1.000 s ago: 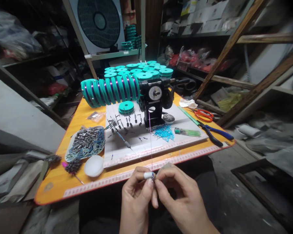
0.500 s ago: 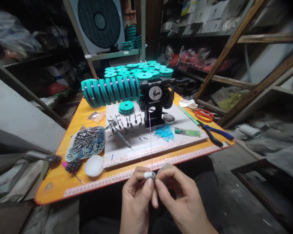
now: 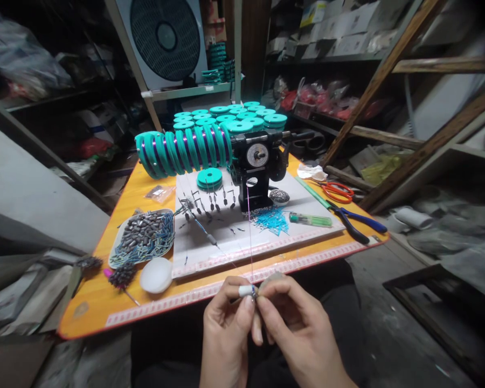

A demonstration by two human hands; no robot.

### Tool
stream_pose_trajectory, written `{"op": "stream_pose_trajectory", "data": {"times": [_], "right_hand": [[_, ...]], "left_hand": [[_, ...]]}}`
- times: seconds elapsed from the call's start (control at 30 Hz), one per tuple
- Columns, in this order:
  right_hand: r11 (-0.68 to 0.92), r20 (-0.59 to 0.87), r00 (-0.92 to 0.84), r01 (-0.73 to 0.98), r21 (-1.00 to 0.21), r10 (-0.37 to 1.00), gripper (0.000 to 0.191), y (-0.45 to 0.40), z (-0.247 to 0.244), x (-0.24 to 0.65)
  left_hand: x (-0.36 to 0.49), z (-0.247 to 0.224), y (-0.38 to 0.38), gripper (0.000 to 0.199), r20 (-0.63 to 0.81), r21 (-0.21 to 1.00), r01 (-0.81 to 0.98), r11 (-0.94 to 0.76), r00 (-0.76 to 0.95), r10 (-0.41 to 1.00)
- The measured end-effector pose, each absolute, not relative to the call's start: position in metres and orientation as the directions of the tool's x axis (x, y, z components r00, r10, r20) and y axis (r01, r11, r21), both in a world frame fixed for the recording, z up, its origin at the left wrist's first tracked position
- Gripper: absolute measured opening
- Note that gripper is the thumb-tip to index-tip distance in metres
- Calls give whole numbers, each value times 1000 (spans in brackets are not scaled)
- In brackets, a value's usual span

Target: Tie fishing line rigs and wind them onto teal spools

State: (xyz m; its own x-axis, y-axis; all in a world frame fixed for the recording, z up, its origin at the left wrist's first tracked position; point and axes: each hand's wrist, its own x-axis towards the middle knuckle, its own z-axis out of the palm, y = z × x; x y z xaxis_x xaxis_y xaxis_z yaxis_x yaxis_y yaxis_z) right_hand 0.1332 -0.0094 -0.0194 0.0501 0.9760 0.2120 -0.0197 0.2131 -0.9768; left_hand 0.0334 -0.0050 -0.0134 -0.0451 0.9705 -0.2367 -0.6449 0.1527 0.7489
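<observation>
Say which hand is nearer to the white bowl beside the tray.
Left. The left hand sits to the right of the white bowl; the right hand is farther right.

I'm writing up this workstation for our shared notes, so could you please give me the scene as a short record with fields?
left hand: pinching a small white cylinder
right hand: thumb and finger pinched beside it; anything between them too small to tell
line: purple line, reaching the hands
machine: black winder bearing teal spools
left side: tray of grey weights; white bowl
right side: orange-handled scissors, blue-handled pliers
</observation>
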Motion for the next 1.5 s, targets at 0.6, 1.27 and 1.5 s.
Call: {"op": "stream_pose_trajectory", "data": {"times": [0.6,1.27,1.5], "right_hand": [[195,196,-11,-18,-981,981,5,-10,-24,137],[87,94,68,99,-991,993,16,-11,-22,137],[-28,-28,-1,-112,-993,1000,24,-7,-20,134]], "left_hand": [[33,-20,-4,12,-225,787,-600,146,-59,973],[30,-26,-4,12,-246,766,-625,147,-75,966],[31,-26,-4,9,-218,770,-622,142,-48,975]]}}
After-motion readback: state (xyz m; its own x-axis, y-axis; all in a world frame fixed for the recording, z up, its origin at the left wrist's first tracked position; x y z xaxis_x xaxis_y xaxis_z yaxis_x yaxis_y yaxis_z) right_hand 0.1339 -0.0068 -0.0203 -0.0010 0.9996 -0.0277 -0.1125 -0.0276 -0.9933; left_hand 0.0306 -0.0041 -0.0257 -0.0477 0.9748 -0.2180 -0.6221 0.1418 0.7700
